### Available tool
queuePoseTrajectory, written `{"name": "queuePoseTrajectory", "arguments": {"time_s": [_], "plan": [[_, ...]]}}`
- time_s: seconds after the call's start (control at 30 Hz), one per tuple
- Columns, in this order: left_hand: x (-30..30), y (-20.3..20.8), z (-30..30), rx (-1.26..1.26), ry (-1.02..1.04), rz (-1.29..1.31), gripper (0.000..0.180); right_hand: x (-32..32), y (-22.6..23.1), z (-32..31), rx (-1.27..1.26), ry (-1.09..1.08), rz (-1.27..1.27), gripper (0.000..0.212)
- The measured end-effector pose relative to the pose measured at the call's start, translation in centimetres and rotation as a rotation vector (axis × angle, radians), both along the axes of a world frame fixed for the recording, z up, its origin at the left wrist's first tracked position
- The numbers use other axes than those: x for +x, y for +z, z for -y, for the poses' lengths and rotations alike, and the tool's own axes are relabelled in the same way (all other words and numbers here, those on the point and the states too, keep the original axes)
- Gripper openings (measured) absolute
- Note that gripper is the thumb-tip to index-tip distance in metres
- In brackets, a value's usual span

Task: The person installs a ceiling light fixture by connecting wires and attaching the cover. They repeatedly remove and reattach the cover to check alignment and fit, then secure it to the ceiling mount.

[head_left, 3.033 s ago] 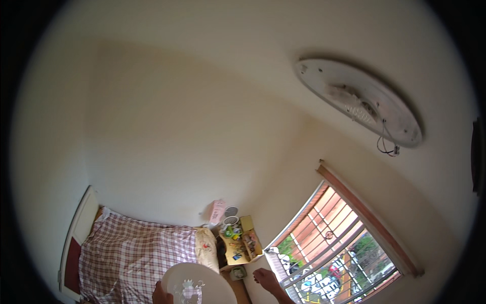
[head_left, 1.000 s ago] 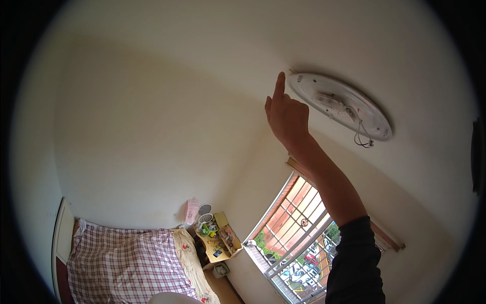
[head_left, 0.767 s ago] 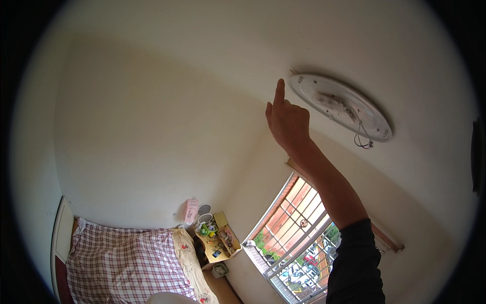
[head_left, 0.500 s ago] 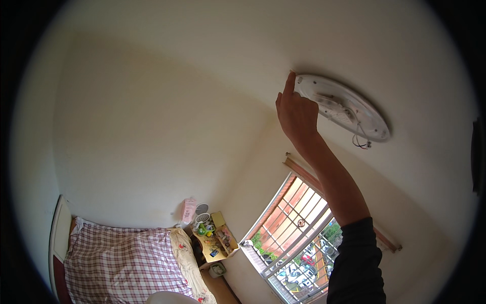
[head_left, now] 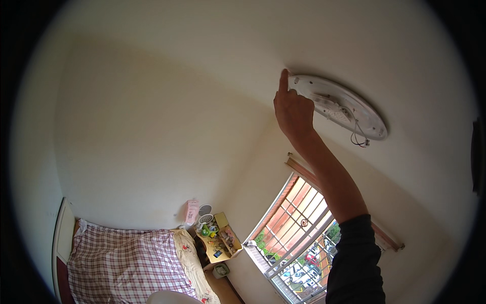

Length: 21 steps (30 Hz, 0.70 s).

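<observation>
Head view placed the ceiling-light base (head_left: 344, 99) at two o'clock, my right hand (head_left: 294, 111) by its ten-o'clock rim, index out, others curled, whether gripping I couldn't tell, my left hand unseen, the base seemingly stiff and lightweight, best held by the rim.

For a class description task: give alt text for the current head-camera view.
A raised right hand extends one finger beside the rim of a white ceiling-light base, whose wires dangle. Below are a plaid-covered bed, a cluttered desk and a barred window.
</observation>
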State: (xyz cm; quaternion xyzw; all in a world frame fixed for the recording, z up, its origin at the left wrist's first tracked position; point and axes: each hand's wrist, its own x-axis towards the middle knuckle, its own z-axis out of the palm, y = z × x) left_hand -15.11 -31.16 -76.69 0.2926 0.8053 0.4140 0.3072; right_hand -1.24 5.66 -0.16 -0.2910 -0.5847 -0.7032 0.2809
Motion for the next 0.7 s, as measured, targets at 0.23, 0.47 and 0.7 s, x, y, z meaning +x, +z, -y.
{"name": "queuePoseTrajectory", "arguments": {"time_s": [0.23,0.47,0.7], "plan": [[-0.1,-1.9,-0.1,-0.007,-0.003,-0.030,0.078,-0.2,0.9,0.0,-0.021,-0.155,0.021,0.083],[0.2,-2.2,-0.3,0.005,0.019,0.017,0.078,-0.3,0.6,1.0,0.009,-0.264,0.012,0.087],[-0.1,-0.9,-0.3,-0.022,-0.014,0.024,0.077,0.3,1.2,2.6,0.107,-0.257,0.044,0.081]]}}
